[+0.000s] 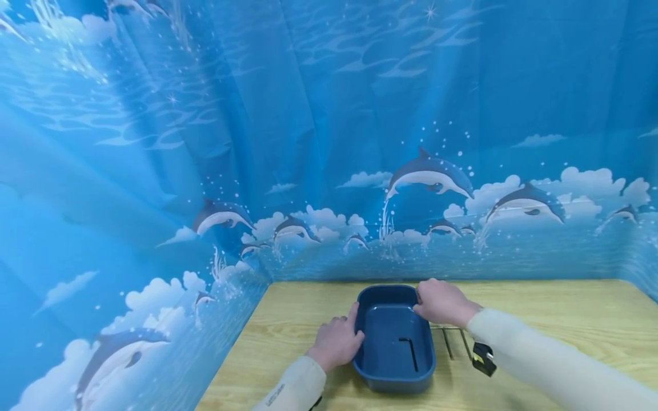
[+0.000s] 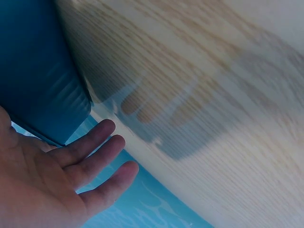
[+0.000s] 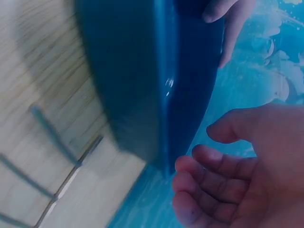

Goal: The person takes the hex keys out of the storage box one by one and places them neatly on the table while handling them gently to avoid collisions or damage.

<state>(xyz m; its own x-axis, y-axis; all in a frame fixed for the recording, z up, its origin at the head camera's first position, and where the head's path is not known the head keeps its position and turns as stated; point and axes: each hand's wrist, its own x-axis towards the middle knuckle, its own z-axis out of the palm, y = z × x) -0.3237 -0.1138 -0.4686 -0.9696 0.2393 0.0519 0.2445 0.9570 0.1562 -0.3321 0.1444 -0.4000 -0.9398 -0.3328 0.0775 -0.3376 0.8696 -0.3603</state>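
A deep blue plastic tub (image 1: 393, 381) stands on the wooden table, and a black hex key (image 1: 413, 354) lies on its floor. On the tub's left wall my left hand (image 1: 336, 341) pinches the rim, thumb over the inside and index finger along the edge. Its other fingers (image 2: 111, 183) stretch free outside the tub in the left wrist view. My right hand (image 1: 443, 302) is at the far right corner of the tub. In the right wrist view its fingers (image 3: 190, 187) are loosely curled beside the rim; I see no firm hold there.
Right of the tub, several thin L-shaped hex keys (image 1: 448, 344) lie in a row on the table (image 1: 555, 319), partly hidden by my right forearm. A blue curtain (image 1: 329, 142) printed with dolphins rises behind the table and along its left side.
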